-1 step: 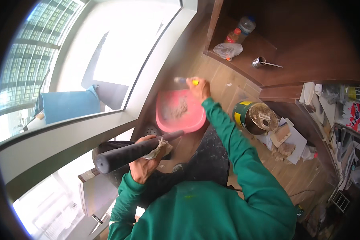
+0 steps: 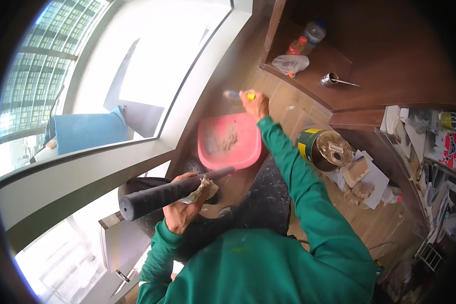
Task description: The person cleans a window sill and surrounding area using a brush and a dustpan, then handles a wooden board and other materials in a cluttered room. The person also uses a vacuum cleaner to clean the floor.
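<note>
My left hand [image 2: 181, 215] is closed round the thick black handle of a dustpan, with a crumpled pale rag [image 2: 200, 192] caught under the fingers. At the far end of that handle is the pink pan [image 2: 245, 152], lying on the floor with a heap of greyish dust and debris [image 2: 227, 141] in it. Past the pan's far rim, my right hand [image 2: 256, 105] grips a small brush [image 2: 233, 95], seemingly a paintbrush, with yellow on its handle. Its bristle end points left and is blurred.
A window frame [image 2: 142, 152] runs along the left. To the right stand an opened green-and-yellow can [image 2: 309, 144] and papers with scraps [image 2: 372, 185]. A brown cabinet [image 2: 390, 76] at the far right holds bottles [image 2: 315, 33], a plastic bag [image 2: 291, 64] and a small tin [image 2: 328, 79].
My right hand has shifted slightly farther away and to the right with the brush. My left hand and the dustpan stay nearly where they were.
</note>
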